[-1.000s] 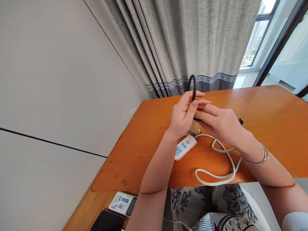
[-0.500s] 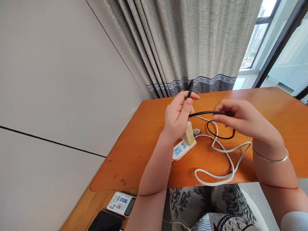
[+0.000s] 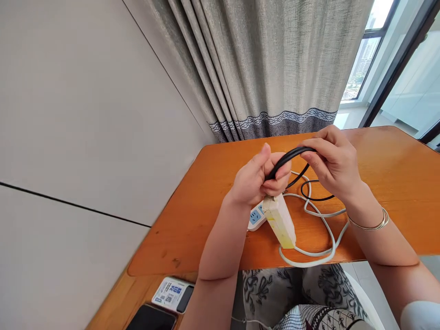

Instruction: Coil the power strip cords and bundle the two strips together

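My left hand (image 3: pixel 256 181) is closed around a black cable (image 3: pixel 287 158) above the orange table (image 3: pixel 213 201). A cream, yellowed adapter block (image 3: pixel 280 221) hangs down from this hand. My right hand (image 3: pixel 332 162), with a bangle on the wrist, pinches the same black cable a little to the right, so the cable arcs between both hands. More black cable loops on the table below the right hand. A white power strip (image 3: pixel 256 215) with blue sockets lies under my left wrist, its white cord (image 3: pixel 309 251) curling toward the table's near edge.
A grey curtain (image 3: pixel 275 68) hangs behind the table, and a pale wall (image 3: pixel 85 114) runs along the left. A phone (image 3: pixel 151 318) and a printed white box (image 3: pixel 170 291) lie on a lower wooden surface at bottom left. Patterned fabric covers my lap (image 3: pixel 288 293).
My right hand came back toward the left, bending the black cable into an arc. My left hand turned and lowered, and the cream adapter now hangs below it in plain view.
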